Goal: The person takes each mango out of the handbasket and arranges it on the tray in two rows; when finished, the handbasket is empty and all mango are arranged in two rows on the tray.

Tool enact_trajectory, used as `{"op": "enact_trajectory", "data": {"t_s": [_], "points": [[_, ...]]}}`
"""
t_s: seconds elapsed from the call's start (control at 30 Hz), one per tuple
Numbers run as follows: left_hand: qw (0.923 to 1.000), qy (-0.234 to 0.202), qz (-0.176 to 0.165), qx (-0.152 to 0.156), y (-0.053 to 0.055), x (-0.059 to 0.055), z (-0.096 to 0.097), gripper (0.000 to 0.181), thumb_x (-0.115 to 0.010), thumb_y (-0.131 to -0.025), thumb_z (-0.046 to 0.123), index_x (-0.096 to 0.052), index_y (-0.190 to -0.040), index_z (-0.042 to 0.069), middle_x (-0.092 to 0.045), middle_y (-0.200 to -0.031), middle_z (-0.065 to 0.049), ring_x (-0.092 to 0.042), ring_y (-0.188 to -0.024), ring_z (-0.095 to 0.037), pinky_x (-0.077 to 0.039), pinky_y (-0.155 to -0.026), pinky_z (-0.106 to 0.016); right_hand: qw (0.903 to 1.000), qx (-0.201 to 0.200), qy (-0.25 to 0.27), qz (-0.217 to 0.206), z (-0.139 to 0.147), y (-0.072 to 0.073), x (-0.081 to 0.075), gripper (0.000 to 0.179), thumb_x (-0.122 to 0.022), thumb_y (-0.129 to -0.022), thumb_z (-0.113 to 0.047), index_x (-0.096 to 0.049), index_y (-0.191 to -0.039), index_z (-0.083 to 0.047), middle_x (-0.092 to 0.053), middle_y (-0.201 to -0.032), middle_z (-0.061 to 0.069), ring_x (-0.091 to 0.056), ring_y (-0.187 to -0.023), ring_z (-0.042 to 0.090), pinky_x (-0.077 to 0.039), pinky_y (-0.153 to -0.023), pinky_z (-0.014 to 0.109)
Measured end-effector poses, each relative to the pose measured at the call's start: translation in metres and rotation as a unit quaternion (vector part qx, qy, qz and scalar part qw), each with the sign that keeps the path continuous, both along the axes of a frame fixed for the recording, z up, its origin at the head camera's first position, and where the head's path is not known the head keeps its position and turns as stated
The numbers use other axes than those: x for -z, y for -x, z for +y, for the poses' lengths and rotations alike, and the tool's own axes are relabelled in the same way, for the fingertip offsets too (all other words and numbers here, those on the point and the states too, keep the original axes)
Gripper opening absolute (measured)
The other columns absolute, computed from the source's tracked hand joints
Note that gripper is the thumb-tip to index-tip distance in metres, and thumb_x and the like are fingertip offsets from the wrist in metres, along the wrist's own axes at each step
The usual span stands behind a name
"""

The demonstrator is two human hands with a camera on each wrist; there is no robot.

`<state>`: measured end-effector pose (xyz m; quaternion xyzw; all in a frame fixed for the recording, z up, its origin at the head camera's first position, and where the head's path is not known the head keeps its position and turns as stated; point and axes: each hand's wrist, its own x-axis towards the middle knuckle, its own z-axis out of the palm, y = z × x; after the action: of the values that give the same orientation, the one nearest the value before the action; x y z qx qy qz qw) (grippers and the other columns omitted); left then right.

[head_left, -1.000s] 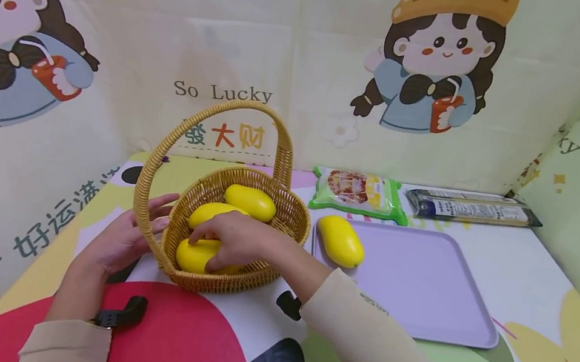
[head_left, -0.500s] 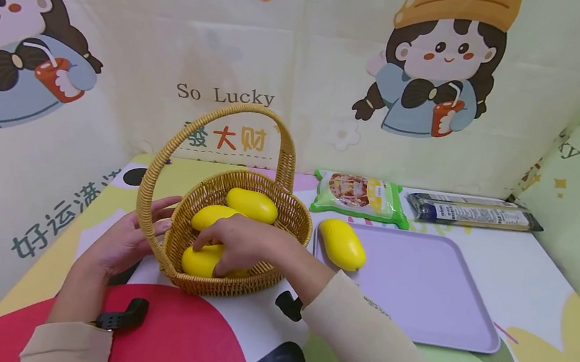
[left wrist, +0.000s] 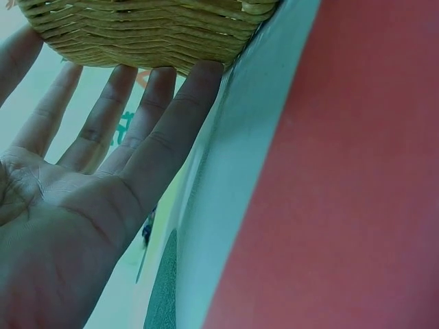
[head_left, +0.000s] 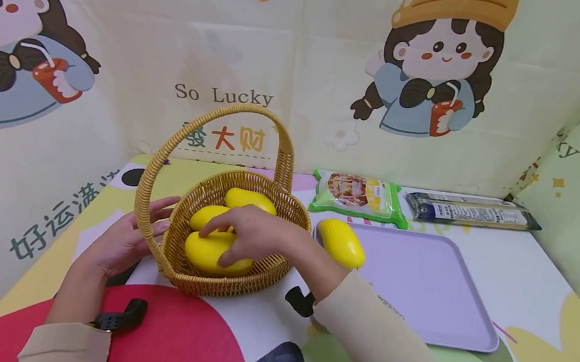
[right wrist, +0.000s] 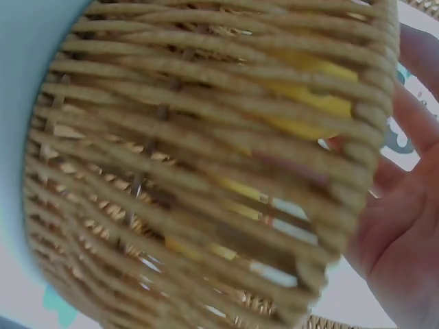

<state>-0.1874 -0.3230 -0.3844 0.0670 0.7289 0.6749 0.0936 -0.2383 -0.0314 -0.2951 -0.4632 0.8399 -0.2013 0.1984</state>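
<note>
In the head view, my right hand (head_left: 253,231) reaches into a wicker basket (head_left: 229,288) and grips a yellow mango (head_left: 203,252), thumb on the near side and fingers over the top. Two more mangoes (head_left: 249,199) lie behind it, partly covered by my hand. My left hand (head_left: 128,242) is at the basket's left side; the left wrist view shows its straight fingers (left wrist: 164,140) touching the woven wall (left wrist: 151,34). In the right wrist view the basket's weave (right wrist: 171,137) hides most of the held mango.
A lilac tray (head_left: 418,290) lies right of the basket, with one mango (head_left: 340,243) on its left edge. Behind it are a green-edged food packet (head_left: 356,196) and a long dark-ended packet (head_left: 475,212). The basket's tall handle (head_left: 148,187) arches above my left hand.
The mango in my right hand has risen a little from the basket's bottom, the hand rising with it. My left hand stays at the basket's side.
</note>
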Motion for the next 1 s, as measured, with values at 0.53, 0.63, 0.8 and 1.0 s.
{"op": "enact_trajectory", "data": {"t_s": [0.53, 0.63, 0.8, 1.0], "points": [[0.9999, 0.007, -0.01, -0.007, 0.002, 0.0, 0.0, 0.059, -0.053, -0.108, 0.021, -0.032, -0.163, 0.022, -0.05, -0.143, 0.003, -0.065, -0.118, -0.008, -0.057, -0.095, -0.028, 0.9965, 0.056, 0.061, 0.012, 0.05, 0.007, -0.021, 0.052, -0.079, -0.09, -0.02, -0.065, -0.139, -0.027, -0.061, -0.146, -0.004, -0.058, -0.121, 0.02, -0.05, -0.102, 0.037], [0.9999, 0.007, -0.011, -0.007, 0.001, -0.001, 0.0, 0.059, -0.053, -0.108, 0.021, -0.031, -0.164, 0.022, -0.049, -0.144, 0.002, -0.065, -0.119, -0.007, -0.057, -0.095, -0.028, 0.9952, 0.072, 0.066, 0.009, 0.061, 0.006, -0.026, 0.053, -0.08, -0.09, -0.02, -0.065, -0.14, -0.027, -0.06, -0.147, -0.004, -0.058, -0.12, 0.02, -0.05, -0.102, 0.038], [0.9999, 0.003, -0.012, -0.006, 0.002, -0.001, 0.001, 0.059, -0.053, -0.108, 0.022, -0.031, -0.164, 0.022, -0.048, -0.145, 0.001, -0.064, -0.119, -0.007, -0.057, -0.095, -0.027, 0.9919, 0.098, 0.081, 0.006, 0.082, 0.006, -0.033, 0.053, -0.08, -0.09, -0.021, -0.064, -0.141, -0.027, -0.059, -0.147, -0.005, -0.057, -0.124, 0.021, -0.05, -0.105, 0.044], [0.9999, 0.002, -0.009, -0.008, 0.002, 0.0, 0.001, 0.059, -0.053, -0.108, 0.021, -0.032, -0.163, 0.022, -0.05, -0.143, 0.001, -0.064, -0.119, -0.008, -0.057, -0.095, -0.027, 0.9851, 0.137, 0.099, 0.033, 0.108, 0.009, -0.036, 0.054, -0.078, -0.092, -0.023, -0.062, -0.143, -0.027, -0.06, -0.146, -0.003, -0.058, -0.126, 0.027, -0.05, -0.104, 0.052]]}}
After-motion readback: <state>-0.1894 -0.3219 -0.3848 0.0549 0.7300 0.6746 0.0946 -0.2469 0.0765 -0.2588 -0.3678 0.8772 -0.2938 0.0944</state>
